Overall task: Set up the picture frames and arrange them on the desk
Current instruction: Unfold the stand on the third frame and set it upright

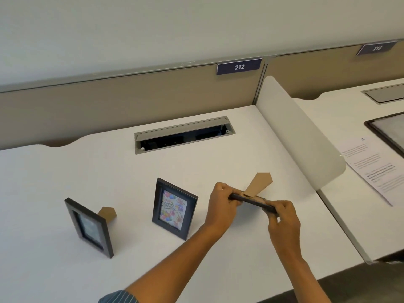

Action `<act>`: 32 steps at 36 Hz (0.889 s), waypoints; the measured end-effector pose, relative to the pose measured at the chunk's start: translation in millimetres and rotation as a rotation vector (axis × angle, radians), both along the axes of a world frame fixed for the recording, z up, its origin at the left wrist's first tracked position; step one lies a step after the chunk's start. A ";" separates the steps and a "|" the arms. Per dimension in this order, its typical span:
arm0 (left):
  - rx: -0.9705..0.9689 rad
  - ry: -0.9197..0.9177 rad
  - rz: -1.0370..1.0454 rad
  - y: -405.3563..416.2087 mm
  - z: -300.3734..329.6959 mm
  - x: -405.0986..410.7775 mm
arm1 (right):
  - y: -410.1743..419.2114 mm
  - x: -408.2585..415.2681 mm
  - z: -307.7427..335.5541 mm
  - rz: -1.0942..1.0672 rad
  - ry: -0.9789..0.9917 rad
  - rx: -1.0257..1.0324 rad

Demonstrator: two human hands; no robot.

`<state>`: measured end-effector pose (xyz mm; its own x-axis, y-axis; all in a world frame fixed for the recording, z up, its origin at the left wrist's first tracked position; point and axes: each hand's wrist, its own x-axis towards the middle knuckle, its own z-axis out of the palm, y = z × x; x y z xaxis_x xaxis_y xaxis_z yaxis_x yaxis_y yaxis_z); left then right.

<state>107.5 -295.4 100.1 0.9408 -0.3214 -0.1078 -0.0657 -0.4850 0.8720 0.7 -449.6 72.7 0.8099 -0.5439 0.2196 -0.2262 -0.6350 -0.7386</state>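
Two black picture frames stand upright on the white desk [218,162]. The left frame [88,227] leans on its brown cardboard stand, seen behind it. The middle frame [173,208] shows a colourful birthday card. A third black frame [251,201] is held almost flat above the desk, right of the middle one, its picture side hidden. Its brown cardboard stand [259,182] sticks up and away from me. My left hand [223,204] grips the frame's left end and my right hand [283,217] grips its right end.
An open grey cable tray [183,134] is sunk into the desk behind the frames. A white curved divider [299,138] borders the desk on the right. Beyond it lie printed papers [371,162] and a large dark frame [387,132] on the neighbouring desk.
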 end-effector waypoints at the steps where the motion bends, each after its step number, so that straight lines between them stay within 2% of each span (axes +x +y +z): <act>1: -0.019 -0.011 -0.011 2.5 5.0 0.6 | 1.5 -0.5 5.4 0.011 -0.015 0.004; 8: -0.169 -0.103 -0.066 29.9 55.2 1.3 | 3.5 -5.8 56.4 0.050 0.003 0.163; 11: -0.195 -0.090 -0.032 36.7 74.6 1.5 | 9.6 -8.0 86.8 0.018 0.037 0.367; 14: -0.306 0.066 0.017 41.0 91.4 0.8 | 23.5 -9.2 116.7 -0.001 -0.025 0.610; 17: -0.431 0.259 0.058 45.5 101.5 -0.8 | 37.7 -8.3 132.2 -0.046 -0.034 0.732; 21: -0.475 0.342 0.098 53.1 110.1 -4.5 | 54.0 -4.4 140.9 -0.120 0.013 0.770; 32: -0.540 0.445 0.192 69.5 117.2 -11.7 | 81.7 -3.7 146.8 -0.109 -0.007 0.822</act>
<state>95.8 -225.9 217.4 0.8897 -0.2719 -0.3668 0.3945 0.0532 0.9173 -3.1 -368.0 219.5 0.7432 -0.6087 -0.2777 -0.2489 0.1336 -0.9593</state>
